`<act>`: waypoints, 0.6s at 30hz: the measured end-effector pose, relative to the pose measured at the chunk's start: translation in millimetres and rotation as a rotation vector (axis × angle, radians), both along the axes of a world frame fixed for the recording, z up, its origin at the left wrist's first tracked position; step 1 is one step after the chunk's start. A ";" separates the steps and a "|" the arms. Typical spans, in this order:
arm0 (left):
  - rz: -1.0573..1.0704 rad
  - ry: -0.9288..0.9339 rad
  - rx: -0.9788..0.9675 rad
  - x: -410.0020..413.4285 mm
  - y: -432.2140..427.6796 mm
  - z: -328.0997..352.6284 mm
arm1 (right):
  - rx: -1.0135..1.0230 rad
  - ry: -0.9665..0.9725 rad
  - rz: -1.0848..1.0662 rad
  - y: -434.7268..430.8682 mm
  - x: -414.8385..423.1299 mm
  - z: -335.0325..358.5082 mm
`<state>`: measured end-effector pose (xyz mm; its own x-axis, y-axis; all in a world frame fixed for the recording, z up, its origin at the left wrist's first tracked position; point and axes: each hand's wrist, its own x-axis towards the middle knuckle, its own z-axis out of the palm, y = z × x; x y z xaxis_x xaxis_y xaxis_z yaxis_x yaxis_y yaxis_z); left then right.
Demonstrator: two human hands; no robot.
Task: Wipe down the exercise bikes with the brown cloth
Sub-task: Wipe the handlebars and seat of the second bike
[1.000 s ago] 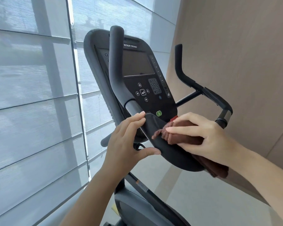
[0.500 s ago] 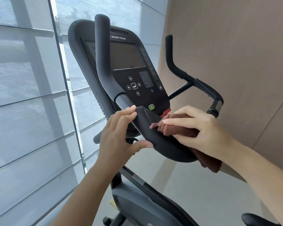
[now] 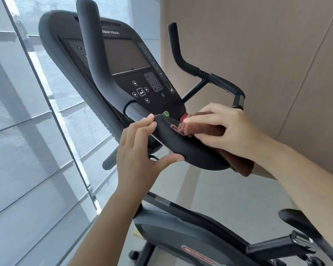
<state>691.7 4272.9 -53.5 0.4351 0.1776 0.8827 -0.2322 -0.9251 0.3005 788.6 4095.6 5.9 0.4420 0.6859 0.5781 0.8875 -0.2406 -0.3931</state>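
Cloth (image 3: 204, 129), brown and bunched, sits under the right hand (image 3: 227, 131), whose fingers (image 3: 198, 120) lie flat over it and press it onto the black pad (image 3: 188, 150) below the console (image 3: 127, 60) of the bike (image 3: 190, 233); the thumb curls beneath, so the hand grasps the cloth. A loose tail of cloth hangs past the heel of that hand, off the pad's right end. The left hand (image 3: 136, 150) grips the pad's left end, fingertips on its upper edge just beside the cloth's frayed corner, thumb pressed under the rim. A green button (image 3: 165, 113) shows just beyond the left fingertips, a red one (image 3: 184, 117) at the right fingertips
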 end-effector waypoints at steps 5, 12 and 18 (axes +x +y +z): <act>-0.023 0.017 -0.018 -5.0 -2.9 -1.7 | 0.047 -0.026 -0.083 -24.7 -7.6 -13.4; 0.026 0.104 -0.039 -8.8 -9.9 -0.3 | 0.170 0.012 -0.150 -14.9 -6.7 -21.3; 0.038 0.071 -0.074 -5.2 -12.6 -4.2 | 0.282 -0.037 -0.156 -14.5 -4.5 -29.5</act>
